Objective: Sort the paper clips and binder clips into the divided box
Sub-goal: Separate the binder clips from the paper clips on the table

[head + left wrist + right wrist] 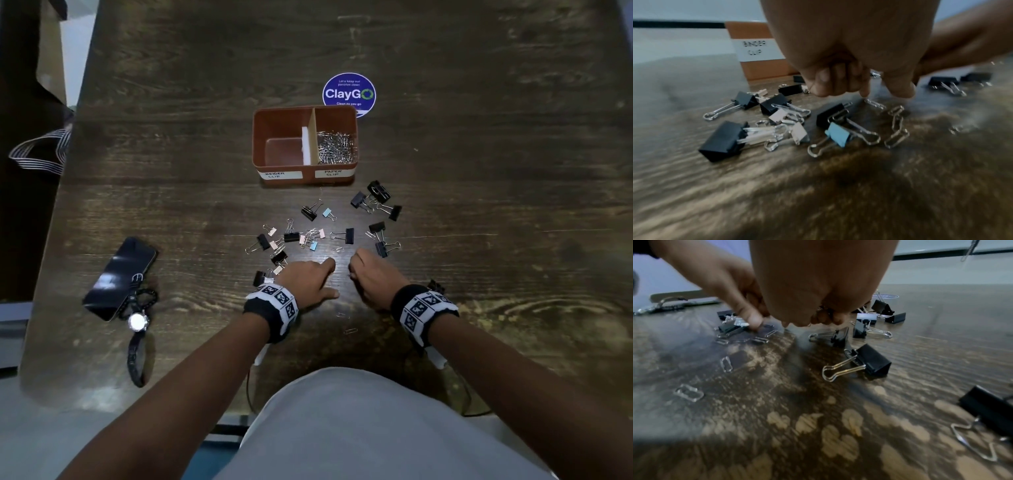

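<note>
The left hand (305,282) is low over the dark wood-grain counter (479,171), index finger and thumb stretched toward the counter top and the other fingers curled under; its wrist view shows the index fingertip (865,93) coming down on a thin silver wire paper clip (875,104), with nothing actually gripped. The right hand (373,274) is bunched just beside it, fingers drawn in tight; from overhead it reads as a plain fist, but the right wrist view catches glints of wire between the curled fingers (826,316), so it appears to be holding a few small paper clips, though the blur makes that unsure. Around both hands lies the scatter of binder clips (308,236), mostly black with some pale pink and light blue ones, and the right wrist view picks out stray loose paper clips (688,392) on the near counter that barely show from above. Beyond the scatter stands the brown rectangular divided box (305,178): its right compartment, labelled PAPER CLIP, holds a heap of silver paper clips (335,147), while the left, labelled BINDER CLIP, shows bare floor. Behind it is a round blue ClayGo sticker (348,92). Off to the left lie a black smartphone (120,277) and a wristwatch with a dark strap (138,323).
</note>
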The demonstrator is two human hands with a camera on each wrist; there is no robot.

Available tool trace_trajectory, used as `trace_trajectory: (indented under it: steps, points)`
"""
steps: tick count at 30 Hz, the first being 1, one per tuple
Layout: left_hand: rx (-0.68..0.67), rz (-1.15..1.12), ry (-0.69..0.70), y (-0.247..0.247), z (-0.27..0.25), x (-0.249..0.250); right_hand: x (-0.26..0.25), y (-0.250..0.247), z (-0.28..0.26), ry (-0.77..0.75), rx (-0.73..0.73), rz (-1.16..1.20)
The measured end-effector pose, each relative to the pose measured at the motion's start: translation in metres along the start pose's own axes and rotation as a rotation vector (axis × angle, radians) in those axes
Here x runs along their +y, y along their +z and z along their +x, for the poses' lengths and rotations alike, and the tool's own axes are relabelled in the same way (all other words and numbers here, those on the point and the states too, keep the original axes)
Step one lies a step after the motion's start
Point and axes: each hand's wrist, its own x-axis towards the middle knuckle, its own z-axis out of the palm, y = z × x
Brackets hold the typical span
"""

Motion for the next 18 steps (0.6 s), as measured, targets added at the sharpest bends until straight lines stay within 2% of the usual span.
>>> trace_trajectory:
  steps: [3,6,9,14,18]
  points:
    - [0.002,0.073,0.015,0.006,-0.003,0.006,0.003,-0.009,0.004,0.040,0.003,0.149]
    - [0.022,0.048,0.001,0.012,-0.004,0.009,0.010,-0.011,0.012,0.190,-0.016,0.348]
    - [0.014,0.120,0.044,0.012,-0.005,0.009,0.014,-0.024,0.021,0.320,0.006,0.537]
    - [-0.047,0.231,0.084,0.011,-0.005,0.016,0.020,-0.072,0.049,0.404,0.178,0.738]
    - [-0.045,0.067,0.059,-0.007,0.002,0.014,0.033,-0.119,0.096,0.383,0.305,0.789]
